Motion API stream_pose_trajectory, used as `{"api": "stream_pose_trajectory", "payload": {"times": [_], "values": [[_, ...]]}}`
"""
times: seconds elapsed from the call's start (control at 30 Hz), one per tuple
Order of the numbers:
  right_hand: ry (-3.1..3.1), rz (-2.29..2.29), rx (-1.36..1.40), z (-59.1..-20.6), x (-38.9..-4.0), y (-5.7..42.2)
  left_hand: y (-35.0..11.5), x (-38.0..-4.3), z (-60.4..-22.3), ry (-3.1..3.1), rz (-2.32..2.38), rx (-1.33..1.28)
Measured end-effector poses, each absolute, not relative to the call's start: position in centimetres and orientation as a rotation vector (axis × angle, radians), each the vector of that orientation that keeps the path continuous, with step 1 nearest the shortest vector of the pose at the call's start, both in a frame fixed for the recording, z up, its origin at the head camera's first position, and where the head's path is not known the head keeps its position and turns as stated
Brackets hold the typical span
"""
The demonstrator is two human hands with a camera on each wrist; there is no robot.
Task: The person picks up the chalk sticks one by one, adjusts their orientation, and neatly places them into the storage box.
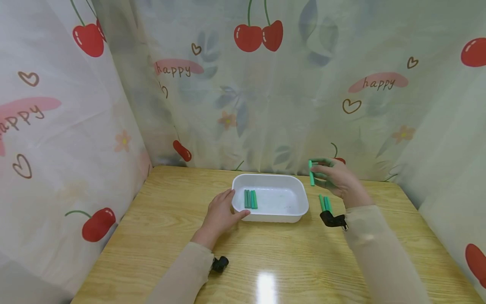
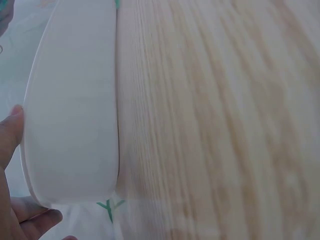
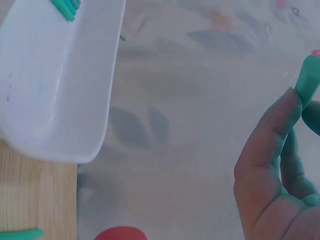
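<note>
Left hand (image 1: pixel 221 213) grips the rim of a white, rounded-rectangular, apparently plastic tray (image 1: pixel 273 218) at 8 o'clock, presumably steadying it. Right hand (image 1: pixel 338 179) pinches a slender green stick (image 1: pixel 311 174), material uncertain, near-upright off the tray's 2 o'clock. Similar green sticks (image 1: pixel 248 199) lie side by side inside at 9, likely for compactness; loose green sticks (image 1: pixel 322 203) at 3. Right-wrist view alone shows the held end projecting past the fingertips.
</note>
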State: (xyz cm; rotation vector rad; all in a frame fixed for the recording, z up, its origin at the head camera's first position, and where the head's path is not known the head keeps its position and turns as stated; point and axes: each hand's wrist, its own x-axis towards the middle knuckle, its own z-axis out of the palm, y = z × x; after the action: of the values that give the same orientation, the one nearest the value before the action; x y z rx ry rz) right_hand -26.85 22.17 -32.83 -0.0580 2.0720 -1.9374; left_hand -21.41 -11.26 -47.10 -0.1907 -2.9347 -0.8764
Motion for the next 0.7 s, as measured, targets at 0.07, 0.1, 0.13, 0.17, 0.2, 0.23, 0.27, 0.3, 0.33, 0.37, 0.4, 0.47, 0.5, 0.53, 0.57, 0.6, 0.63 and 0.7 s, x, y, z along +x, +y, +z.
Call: {"api": "stream_pose_trajectory", "payload": {"times": [0.07, 0.1, 0.13, 0.17, 0.2, 0.23, 0.27, 0.3, 0.33, 0.37, 0.4, 0.47, 0.5, 0.53, 0.57, 0.6, 0.63, 0.7], "values": [[2.065, -1.943, -0.062, -32.7, -26.9, 21.6, -11.2, -21.4, -47.1, -2.937, -0.875, -0.189], [2.064, -1.945, -0.068, -32.6, -27.0, 21.3, -11.2, -21.4, -47.0, -2.936, -0.877, -0.189], [2.064, -1.949, -0.070, -32.6, -27.0, 21.0, -11.2, -21.4, -47.0, -2.935, -0.880, -0.188], [2.062, -1.953, -0.075, -32.5, -27.0, 20.7, -11.2, -21.3, -47.0, -2.934, -0.884, -0.187], [2.058, -1.957, -0.081, -32.5, -27.1, 20.4, -11.2, -21.3, -46.9, -2.932, -0.889, -0.186], [2.054, -1.962, -0.085, -32.5, -27.1, 20.1, -11.2, -21.3, -46.9, -2.931, -0.892, -0.185], [2.046, -1.971, -0.088, -32.4, -27.1, 19.8, -11.2, -21.3, -46.8, -2.929, -0.898, -0.184], [2.037, -1.981, -0.089, -32.4, -27.2, 19.5, -11.3, -21.3, -46.8, -2.928, -0.899, -0.183], [2.025, -1.992, -0.088, -32.4, -27.3, 19.2, -11.3, -21.3, -46.8, -2.926, -0.901, -0.182], [2.010, -2.005, -0.088, -32.4, -27.3, 18.8, -11.3, -21.3, -46.8, -2.927, -0.903, -0.181], [1.995, -2.016, -0.089, -32.4, -27.4, 18.5, -11.3, -21.3, -46.9, -2.927, -0.903, -0.182], [1.968, -2.032, -0.087, -32.5, -27.6, 17.9, -11.3, -21.3, -46.9, -2.927, -0.906, -0.182], [1.955, -2.036, -0.080, -32.7, -27.8, 17.6, -11.3, -21.3, -47.0, -2.928, -0.908, -0.182], [1.943, -2.039, -0.076, -32.8, -27.9, 17.3, -11.3, -21.4, -47.0, -2.929, -0.907, -0.182], [1.936, -2.038, -0.073, -32.9, -28.0, 17.0, -11.3, -21.4, -47.0, -2.930, -0.908, -0.181], [1.928, -2.040, -0.069, -33.1, -28.2, 16.7, -11.3, -21.4, -47.1, -2.929, -0.912, -0.183], [1.919, -2.044, -0.065, -33.3, -28.3, 16.3, -11.3, -21.4, -47.1, -2.930, -0.911, -0.182], [1.899, -2.056, -0.061, -33.6, -28.5, 15.7, -11.3, -21.4, -47.1, -2.928, -0.913, -0.181]]}}
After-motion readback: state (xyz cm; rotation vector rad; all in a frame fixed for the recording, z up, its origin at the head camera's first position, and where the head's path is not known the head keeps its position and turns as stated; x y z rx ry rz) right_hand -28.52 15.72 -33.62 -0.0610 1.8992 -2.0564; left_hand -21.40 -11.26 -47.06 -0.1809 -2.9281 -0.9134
